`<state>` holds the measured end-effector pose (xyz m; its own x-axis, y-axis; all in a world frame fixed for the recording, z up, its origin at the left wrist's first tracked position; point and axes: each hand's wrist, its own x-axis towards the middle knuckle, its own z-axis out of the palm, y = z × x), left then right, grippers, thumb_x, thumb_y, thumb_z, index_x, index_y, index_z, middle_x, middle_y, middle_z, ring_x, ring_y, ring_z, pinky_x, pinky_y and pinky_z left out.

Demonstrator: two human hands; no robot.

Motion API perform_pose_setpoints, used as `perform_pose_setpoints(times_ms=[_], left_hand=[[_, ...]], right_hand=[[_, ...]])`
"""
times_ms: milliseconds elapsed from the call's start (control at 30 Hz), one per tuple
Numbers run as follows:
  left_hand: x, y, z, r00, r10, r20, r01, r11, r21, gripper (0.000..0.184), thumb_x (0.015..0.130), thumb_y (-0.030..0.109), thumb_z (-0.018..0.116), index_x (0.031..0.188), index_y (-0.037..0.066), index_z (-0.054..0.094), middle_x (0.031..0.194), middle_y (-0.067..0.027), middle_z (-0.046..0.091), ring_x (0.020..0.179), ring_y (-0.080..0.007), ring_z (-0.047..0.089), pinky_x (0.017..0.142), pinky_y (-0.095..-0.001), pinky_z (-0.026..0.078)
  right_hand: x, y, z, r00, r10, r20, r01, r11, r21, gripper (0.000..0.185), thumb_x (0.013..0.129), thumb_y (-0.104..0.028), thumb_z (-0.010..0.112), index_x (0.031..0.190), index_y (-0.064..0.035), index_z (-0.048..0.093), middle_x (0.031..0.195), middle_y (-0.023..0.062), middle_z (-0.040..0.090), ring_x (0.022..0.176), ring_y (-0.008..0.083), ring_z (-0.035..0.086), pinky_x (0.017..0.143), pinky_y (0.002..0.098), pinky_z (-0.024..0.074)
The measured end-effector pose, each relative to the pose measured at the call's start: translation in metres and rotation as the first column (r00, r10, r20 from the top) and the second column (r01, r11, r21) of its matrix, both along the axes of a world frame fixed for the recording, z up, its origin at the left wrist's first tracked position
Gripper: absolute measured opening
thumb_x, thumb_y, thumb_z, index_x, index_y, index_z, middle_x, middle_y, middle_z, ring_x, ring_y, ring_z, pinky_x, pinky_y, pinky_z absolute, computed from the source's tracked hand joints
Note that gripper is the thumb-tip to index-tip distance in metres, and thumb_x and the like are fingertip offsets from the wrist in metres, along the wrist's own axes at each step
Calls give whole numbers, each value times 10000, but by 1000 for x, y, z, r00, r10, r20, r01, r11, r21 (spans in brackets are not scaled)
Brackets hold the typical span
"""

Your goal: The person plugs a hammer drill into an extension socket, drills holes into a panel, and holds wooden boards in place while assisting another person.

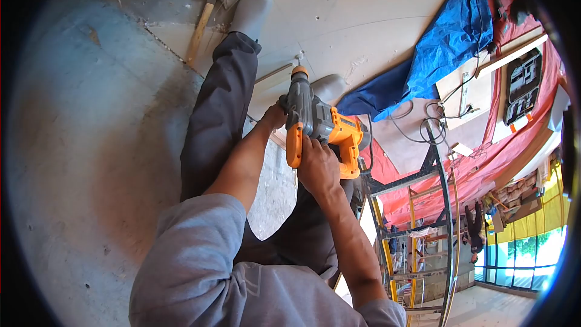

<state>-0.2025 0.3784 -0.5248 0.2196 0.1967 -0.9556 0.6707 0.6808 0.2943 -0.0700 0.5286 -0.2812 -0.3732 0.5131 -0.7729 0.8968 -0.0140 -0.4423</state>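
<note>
An orange and grey rotary hammer drill [308, 109] is held between my legs, its bit pointing away from me. The bit [299, 59] meets the pale board [363, 0], with a little white dust around the contact point; how deep it goes cannot be made out. My left hand [276, 115] is closed at the side handle near the drill's front, its fingers partly hidden by the tool body. Around the orange rear handle my right hand [319, 168] is wrapped. One grey-covered foot [251, 15] rests beyond the drill, the other [330, 87] just right of it.
A claw hammer [201, 30] lies left of my foot. Blue tarp [448, 36], looping black cable [417, 136] and an open tool case [523, 88] lie to the right. A ladder-like metal frame [448, 224] stands close by my right arm. Another person [475, 227] is farther off.
</note>
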Motion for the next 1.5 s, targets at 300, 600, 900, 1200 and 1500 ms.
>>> perform_pose_setpoints(times_ms=[300,600,900,1200,1500], left_hand=[[-1,4,57,999,45,18,-47,986,160,432,769,260,664,1147,74,570,1081,-192,635,1033,-370,593,897,-430,485],[7,110,61,969,226,-94,-177,912,370,282,801,261,648,982,59,573,844,-208,654,855,-410,631,705,-487,520],[12,156,22,966,217,-143,-141,900,414,229,799,219,657,960,63,607,894,-188,658,893,-403,623,748,-483,512],[17,192,17,966,201,-160,-111,888,446,239,805,224,665,989,85,603,897,-168,657,898,-383,630,749,-483,512],[11,202,4,971,173,-164,-94,911,401,257,806,222,664,1007,81,591,915,-167,657,920,-379,626,755,-482,510]], right_hand=[[11,11,71,997,-68,22,70,994,-82,493,687,-38,633,1170,4,541,920,154,621,832,357,612,771,430,495],[21,71,77,966,-258,1,258,966,7,378,706,-47,633,1077,-23,566,895,175,614,855,386,605,749,451,489],[24,98,38,959,-284,19,282,956,81,411,712,-60,632,1113,-7,559,901,162,622,826,368,610,754,433,492],[31,125,34,957,-290,-1,288,951,111,432,700,-50,636,1122,-8,555,900,161,617,846,371,610,790,429,489],[25,145,26,957,-288,27,285,955,83,437,686,-52,657,1111,-22,559,910,148,620,858,360,607,785,424,488]])
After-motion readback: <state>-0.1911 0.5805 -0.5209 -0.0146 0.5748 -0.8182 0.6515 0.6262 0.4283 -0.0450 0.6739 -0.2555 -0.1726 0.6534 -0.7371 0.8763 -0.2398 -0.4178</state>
